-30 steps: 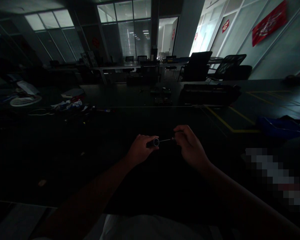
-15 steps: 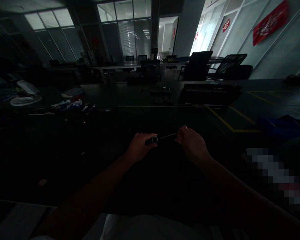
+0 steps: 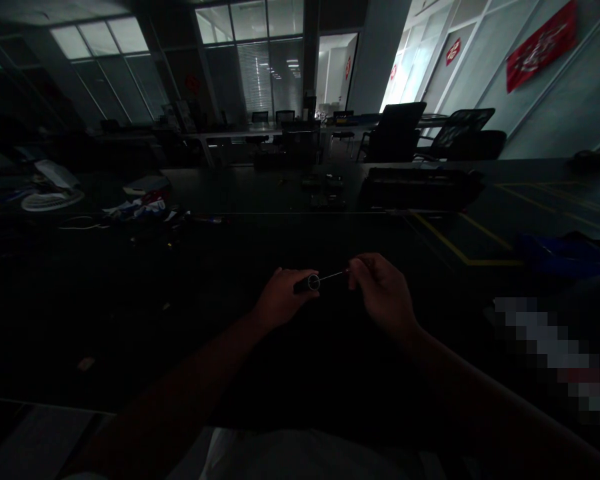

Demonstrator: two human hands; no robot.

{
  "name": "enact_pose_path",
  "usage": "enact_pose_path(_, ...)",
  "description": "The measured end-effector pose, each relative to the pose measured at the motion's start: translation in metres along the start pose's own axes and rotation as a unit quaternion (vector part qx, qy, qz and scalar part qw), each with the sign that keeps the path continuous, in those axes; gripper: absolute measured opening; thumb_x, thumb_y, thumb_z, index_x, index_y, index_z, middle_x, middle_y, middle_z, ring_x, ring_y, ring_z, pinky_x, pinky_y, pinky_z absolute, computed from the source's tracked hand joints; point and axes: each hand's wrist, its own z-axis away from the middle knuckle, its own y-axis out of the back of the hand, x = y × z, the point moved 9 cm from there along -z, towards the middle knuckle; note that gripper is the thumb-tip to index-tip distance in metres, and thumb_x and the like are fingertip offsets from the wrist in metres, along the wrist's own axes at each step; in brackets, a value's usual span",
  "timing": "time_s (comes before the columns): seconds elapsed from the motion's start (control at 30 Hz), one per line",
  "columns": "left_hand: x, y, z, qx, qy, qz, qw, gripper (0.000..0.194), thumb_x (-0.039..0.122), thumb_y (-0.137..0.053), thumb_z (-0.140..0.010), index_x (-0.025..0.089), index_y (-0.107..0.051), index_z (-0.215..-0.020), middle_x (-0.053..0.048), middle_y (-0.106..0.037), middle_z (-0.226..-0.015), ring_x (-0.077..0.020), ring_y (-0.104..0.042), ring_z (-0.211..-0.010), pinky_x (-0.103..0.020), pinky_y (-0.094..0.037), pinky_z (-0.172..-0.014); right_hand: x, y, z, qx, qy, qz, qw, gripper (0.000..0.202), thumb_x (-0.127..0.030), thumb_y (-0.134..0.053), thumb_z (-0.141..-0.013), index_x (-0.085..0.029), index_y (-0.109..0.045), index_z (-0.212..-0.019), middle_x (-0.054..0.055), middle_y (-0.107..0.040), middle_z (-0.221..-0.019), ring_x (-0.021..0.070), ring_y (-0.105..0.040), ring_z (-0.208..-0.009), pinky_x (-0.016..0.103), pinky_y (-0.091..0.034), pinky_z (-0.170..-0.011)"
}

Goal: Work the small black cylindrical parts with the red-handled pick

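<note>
Black cylinder (image 3: 303, 285): One, held above the dark tabletop (image 3: 260, 247), between its near and far edges, the pale-ringed end turned toward the person's right.
Left hand (image 3: 276, 301): Thumb and fingers were clamped around the cylinder, leaving the ringed end exposed.
Thin-shafted tool (image 3: 331, 276): One, its bright shaft spanning the space between the right fingers and the ring.
Right hand (image 3: 385, 293): Thumb and fingertips were pinched together on the tool's reddish end, most of it hidden in the grip.
Gap at the ring: Half a second earlier, open space separated shaft and cylinder; at this moment the shaft reached the ring. Whether its tip sat inside or merely in front could not be told.
Shaft and ring: The closed gap suggested that the work was centred on the cylinder's ringed end.
Pair count: Two hands, one cylinder, one tool.
Pale scraps (image 3: 85, 364): Two showed, one toward the tabletop's near-left corner, the other farther in.
Blue bundle (image 3: 560, 257): One, toward the right edge.
Long dark case (image 3: 423, 190): One, near the far edge.
</note>
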Motion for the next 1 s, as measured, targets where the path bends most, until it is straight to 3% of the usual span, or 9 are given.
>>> enact_pose_path(0.2, -0.001, 0.000, 0.000, 0.004, 0.005, -0.001, 1.000, 0.039, 0.026, -0.075, -0.086, 0.029, -0.066, -0.124, -0.002, -0.071, -0.122, -0.0242, -0.065, -0.112, -0.049, -0.040, -0.108, -0.009, 0.008, 0.004, 0.027, 0.023, 0.073, 0.997, 0.035, -0.051, -0.070, -0.083, -0.023, -0.062, -0.063, 0.000, -0.066, -0.063, 0.0164, -0.062, -0.057, 0.029, -0.042, -0.053)
enact_pose_path(0.4, -0.002, 0.001, 0.000, 0.008, 0.012, -0.007, 1.000, 0.040, 0.027, -0.075, -0.085, 0.029, -0.067, -0.123, -0.003, -0.072, -0.120, -0.0250, -0.064, -0.112, -0.049, -0.042, -0.107, -0.015, -0.003, 0.005, -0.029, 0.069, 0.048, 0.996, 0.016, -0.038, -0.060, -0.091, -0.024, -0.068, -0.093, 0.005, -0.075, -0.087, 0.0208, -0.071, -0.079, 0.033, -0.051, -0.068)
enact_pose_path(0.53, 0.000, -0.001, 0.000, -0.003, 0.000, -0.020, 1.000, 0.038, 0.028, -0.075, -0.085, 0.030, -0.067, -0.122, -0.003, -0.072, -0.119, -0.0251, -0.065, -0.111, -0.051, -0.038, -0.109, -0.016, -0.006, 0.005, -0.046, 0.072, 0.049, 0.995, 0.017, -0.038, -0.057, -0.092, -0.023, -0.065, -0.093, 0.005, -0.074, -0.087, 0.0204, -0.070, -0.079, 0.034, -0.051, -0.071)
enact_pose_path(0.63, 0.001, -0.002, 0.001, -0.003, -0.006, -0.022, 1.000, 0.038, 0.028, -0.075, -0.085, 0.030, -0.067, -0.122, -0.002, -0.073, -0.117, -0.0251, -0.065, -0.109, -0.052, -0.037, -0.109, -0.011, -0.003, 0.003, -0.032, 0.040, 0.064, 0.997, 0.027, -0.048, -0.056, -0.093, -0.023, -0.064, -0.085, 0.004, -0.072, -0.077, 0.0187, -0.067, -0.067, 0.031, -0.047, -0.061)
enact_pose_path(0.73, 0.001, -0.003, 0.001, -0.002, -0.007, -0.018, 1.000, 0.039, 0.028, -0.076, -0.085, 0.030, -0.067, -0.123, -0.002, -0.072, -0.119, -0.0251, -0.064, -0.111, -0.052, -0.035, -0.111, -0.010, -0.005, 0.003, -0.035, 0.033, 0.076, 0.996, 0.029, -0.046, -0.052, -0.095, -0.023, -0.062, -0.080, 0.002, -0.067, -0.069, 0.0168, -0.062, -0.059, 0.029, -0.042, -0.055)
enact_pose_path(0.9, 0.001, -0.004, 0.001, -0.004, -0.012, -0.015, 1.000, 0.040, 0.029, -0.076, -0.085, 0.029, -0.067, -0.123, -0.002, -0.073, -0.117, -0.0244, -0.064, -0.110, -0.051, -0.035, -0.111, -0.017, -0.010, 0.008, -0.064, 0.089, 0.051, 0.993, 0.017, -0.033, -0.050, -0.096, -0.023, -0.061, -0.105, 0.005, -0.071, -0.089, 0.0193, -0.067, -0.077, 0.031, -0.048, -0.068)
enact_pose_path(1.0, 0.001, -0.002, 0.001, 0.003, -0.016, -0.018, 1.000, 0.039, 0.030, -0.075, -0.086, 0.029, -0.066, -0.124, -0.002, -0.073, -0.115, -0.0241, -0.065, -0.109, -0.049, -0.037, -0.109, -0.017, -0.011, 0.009, -0.075, 0.090, 0.045, 0.992, 0.020, -0.033, -0.049, -0.097, -0.023, -0.062, -0.109, 0.004, -0.070, -0.087, 0.0189, -0.067, -0.075, 0.031, -0.047, -0.066)
